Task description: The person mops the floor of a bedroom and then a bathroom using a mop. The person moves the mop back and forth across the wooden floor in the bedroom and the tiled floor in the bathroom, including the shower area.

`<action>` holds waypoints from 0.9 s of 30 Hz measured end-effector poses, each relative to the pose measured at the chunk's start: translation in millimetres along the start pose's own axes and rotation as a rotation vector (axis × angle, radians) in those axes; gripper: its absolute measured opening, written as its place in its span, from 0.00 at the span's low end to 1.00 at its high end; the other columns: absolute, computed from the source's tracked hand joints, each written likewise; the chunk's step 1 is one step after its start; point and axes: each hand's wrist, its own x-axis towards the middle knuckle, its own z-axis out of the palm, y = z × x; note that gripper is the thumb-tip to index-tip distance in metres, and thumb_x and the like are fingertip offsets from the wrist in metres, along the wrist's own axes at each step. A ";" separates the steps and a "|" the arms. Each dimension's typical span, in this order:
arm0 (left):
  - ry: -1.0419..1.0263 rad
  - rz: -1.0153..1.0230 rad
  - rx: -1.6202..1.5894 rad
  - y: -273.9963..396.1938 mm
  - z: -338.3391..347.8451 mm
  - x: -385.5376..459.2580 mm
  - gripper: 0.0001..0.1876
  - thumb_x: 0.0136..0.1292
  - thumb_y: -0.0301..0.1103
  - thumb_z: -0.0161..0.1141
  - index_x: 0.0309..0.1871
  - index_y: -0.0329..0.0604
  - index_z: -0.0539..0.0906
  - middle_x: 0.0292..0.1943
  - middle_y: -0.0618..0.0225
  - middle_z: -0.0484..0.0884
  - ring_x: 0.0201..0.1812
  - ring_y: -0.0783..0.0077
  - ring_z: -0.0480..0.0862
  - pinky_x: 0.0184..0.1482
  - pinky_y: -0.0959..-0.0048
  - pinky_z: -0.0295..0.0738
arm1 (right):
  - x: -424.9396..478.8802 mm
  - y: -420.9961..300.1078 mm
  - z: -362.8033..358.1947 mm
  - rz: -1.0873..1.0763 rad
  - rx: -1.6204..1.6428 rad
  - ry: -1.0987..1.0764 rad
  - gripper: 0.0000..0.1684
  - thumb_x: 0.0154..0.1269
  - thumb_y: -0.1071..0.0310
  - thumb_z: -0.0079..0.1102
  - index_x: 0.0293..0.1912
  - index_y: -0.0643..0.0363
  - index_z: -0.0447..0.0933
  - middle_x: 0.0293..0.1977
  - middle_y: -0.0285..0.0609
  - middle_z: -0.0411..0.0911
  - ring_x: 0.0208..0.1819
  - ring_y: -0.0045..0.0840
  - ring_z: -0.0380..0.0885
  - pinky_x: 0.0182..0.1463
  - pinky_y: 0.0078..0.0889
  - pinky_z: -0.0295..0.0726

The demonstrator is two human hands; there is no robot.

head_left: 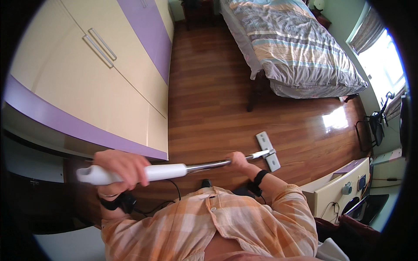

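Note:
A flat mop with a steel pole (207, 166) slants across in front of my body. My left hand (120, 168) is wrapped around its white plastic handle (166, 173), near the upper end. Lower down the pole, my right hand (238, 160) grips the metal tube. At the far end, the white rectangular mop head (264, 143) lies on the wood floor (209, 98), right of my right hand. Its underside is hidden. Black bands with small devices circle both of my wrists.
A cream and purple wardrobe (124, 98) lines the left side. Ahead stands a bed (294, 62) with dark legs. A black chair (375, 130) sits by the window at right. A cream desk (339, 189) holding a mug (347, 188) is at lower right. A dark cable (178, 189) hangs beside me.

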 end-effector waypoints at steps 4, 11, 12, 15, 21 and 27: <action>-0.277 0.096 0.059 86.2 -31.5 -29.0 0.09 0.56 0.23 0.61 0.20 0.44 0.79 0.19 0.67 0.81 0.26 0.61 0.87 0.48 0.63 0.77 | 11.9 -101.7 21.1 -0.173 0.078 -0.183 0.13 0.49 0.55 0.62 0.31 0.52 0.81 0.29 0.49 0.80 0.36 0.45 0.79 0.41 0.45 0.78; -0.518 0.161 0.089 142.3 -126.3 -58.5 0.04 0.53 0.23 0.63 0.31 0.41 0.79 0.24 0.65 0.84 0.29 0.63 0.88 0.43 0.70 0.80 | 71.5 -196.5 50.1 -0.316 0.148 -0.292 0.12 0.48 0.57 0.63 0.29 0.53 0.79 0.27 0.49 0.79 0.34 0.46 0.78 0.37 0.44 0.76; -0.518 0.148 0.118 141.2 -124.6 -59.3 0.05 0.53 0.23 0.63 0.32 0.41 0.79 0.25 0.65 0.84 0.30 0.63 0.88 0.42 0.71 0.80 | 67.8 -195.1 50.5 -0.311 0.151 -0.291 0.11 0.49 0.57 0.63 0.29 0.54 0.79 0.27 0.49 0.79 0.34 0.46 0.78 0.37 0.44 0.76; -0.535 0.173 0.089 130.2 -108.1 -56.7 0.04 0.52 0.23 0.61 0.30 0.42 0.79 0.23 0.66 0.84 0.28 0.65 0.88 0.40 0.72 0.80 | 50.7 -182.3 52.7 -0.270 0.161 -0.233 0.11 0.49 0.57 0.63 0.28 0.54 0.78 0.26 0.49 0.79 0.33 0.46 0.78 0.36 0.44 0.76; -0.306 0.205 -0.023 68.5 -58.2 -51.4 0.08 0.55 0.26 0.62 0.21 0.46 0.78 0.19 0.68 0.81 0.23 0.70 0.84 0.35 0.73 0.77 | 8.1 -119.3 33.6 -0.183 0.112 -0.073 0.11 0.49 0.56 0.63 0.27 0.53 0.78 0.26 0.49 0.79 0.34 0.47 0.77 0.36 0.45 0.76; -0.024 -0.001 -0.198 -22.8 -29.6 -39.3 0.11 0.56 0.28 0.64 0.19 0.46 0.75 0.15 0.73 0.74 0.20 0.70 0.76 0.42 0.67 0.72 | -9.1 -9.8 38.2 0.094 0.106 0.180 0.11 0.48 0.59 0.62 0.30 0.54 0.79 0.29 0.50 0.80 0.36 0.47 0.78 0.39 0.46 0.77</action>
